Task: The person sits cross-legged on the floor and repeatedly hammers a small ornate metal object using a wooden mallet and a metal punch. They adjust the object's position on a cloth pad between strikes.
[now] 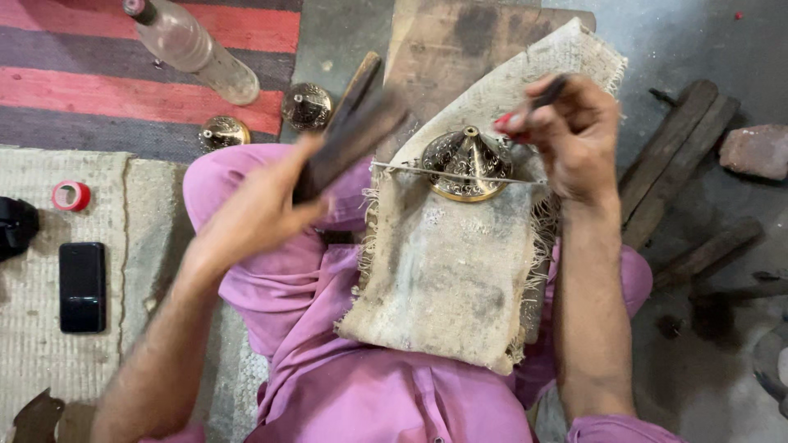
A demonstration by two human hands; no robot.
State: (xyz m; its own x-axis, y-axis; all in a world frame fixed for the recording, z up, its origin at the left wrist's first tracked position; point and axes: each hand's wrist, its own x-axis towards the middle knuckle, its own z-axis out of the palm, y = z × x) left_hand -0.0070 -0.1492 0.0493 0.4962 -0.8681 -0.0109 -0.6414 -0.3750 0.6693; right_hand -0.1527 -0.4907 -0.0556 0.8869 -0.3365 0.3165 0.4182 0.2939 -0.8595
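Head view: your left hand [263, 205] has its grip closed around a dark wooden mallet [353, 127], raised above your lap. Your right hand [570, 135] pinches a thin dark tool [548, 92], its tip just beside the brass cone [468, 162]. That cone sits on a burlap cloth [447, 271] over your knee, with a thin cord [410, 170] stretched across it.

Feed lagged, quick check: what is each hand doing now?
Left hand: closed around a dark wooden mallet.
Right hand: closed on a thin tool.
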